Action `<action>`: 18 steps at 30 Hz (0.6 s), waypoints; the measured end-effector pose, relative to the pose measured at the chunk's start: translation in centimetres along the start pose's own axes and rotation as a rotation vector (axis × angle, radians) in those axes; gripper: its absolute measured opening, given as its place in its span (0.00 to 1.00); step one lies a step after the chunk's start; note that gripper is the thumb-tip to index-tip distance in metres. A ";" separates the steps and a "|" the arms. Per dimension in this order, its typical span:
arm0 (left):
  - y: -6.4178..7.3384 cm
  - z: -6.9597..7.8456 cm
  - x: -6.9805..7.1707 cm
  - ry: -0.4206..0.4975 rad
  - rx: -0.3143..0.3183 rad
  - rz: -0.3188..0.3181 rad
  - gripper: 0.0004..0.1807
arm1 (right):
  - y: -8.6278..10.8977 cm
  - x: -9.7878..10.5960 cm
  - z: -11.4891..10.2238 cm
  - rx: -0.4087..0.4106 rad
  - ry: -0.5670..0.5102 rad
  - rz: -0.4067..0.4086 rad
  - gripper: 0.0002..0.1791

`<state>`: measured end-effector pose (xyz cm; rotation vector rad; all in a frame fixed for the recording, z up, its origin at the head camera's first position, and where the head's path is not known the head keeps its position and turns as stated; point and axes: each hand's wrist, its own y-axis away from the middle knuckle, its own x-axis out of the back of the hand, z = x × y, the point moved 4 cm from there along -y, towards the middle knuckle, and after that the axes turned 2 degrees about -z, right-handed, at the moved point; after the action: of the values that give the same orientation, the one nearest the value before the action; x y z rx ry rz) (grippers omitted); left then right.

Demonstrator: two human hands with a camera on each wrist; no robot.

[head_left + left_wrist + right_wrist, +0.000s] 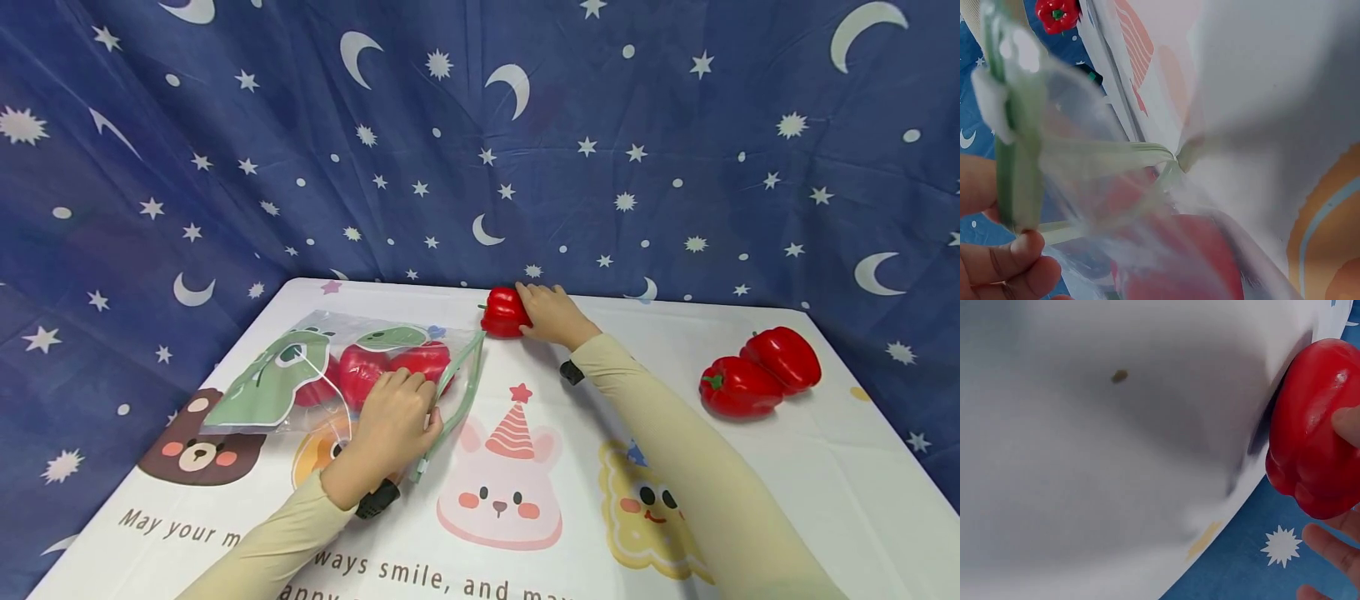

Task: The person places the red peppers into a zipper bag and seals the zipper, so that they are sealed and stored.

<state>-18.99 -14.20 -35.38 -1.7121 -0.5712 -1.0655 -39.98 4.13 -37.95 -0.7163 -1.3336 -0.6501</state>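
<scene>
A clear zip bag [281,412] with a green dinosaur print lies at the left of the table, with red bell peppers [365,372] inside it. My left hand [401,421] pinches the green zip edge [1019,181] at its mouth between thumb and fingers, and the mouth gapes in the left wrist view. Toward the back of the table my right hand [553,315] grips another red bell pepper [504,312]. In the right wrist view, the thumb [1349,425] presses the side of that pepper and the fingers are partly cut off by the frame.
Two more red bell peppers [741,387] lie against each other at the right of the table. A white cloth [525,575] with printed cartoon animals and words covers the table. Behind it hangs a dark blue curtain [450,108] with moons and stars.
</scene>
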 end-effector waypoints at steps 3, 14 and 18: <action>0.0 0.0 0.0 0.005 0.000 0.002 0.08 | 0.0 0.1 -0.3 0.005 0.003 0.015 0.40; 0.1 -0.1 -0.1 0.014 -0.006 0.020 0.08 | -0.2 -0.1 -0.8 0.033 -0.085 0.066 0.36; 0.1 -0.1 -0.2 0.010 -0.003 0.017 0.08 | -0.1 -0.2 -0.9 0.047 -0.068 0.088 0.37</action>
<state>-19.03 -14.35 -35.56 -1.7103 -0.5477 -1.0624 -39.58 3.38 -38.25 -0.7601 -1.3676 -0.5260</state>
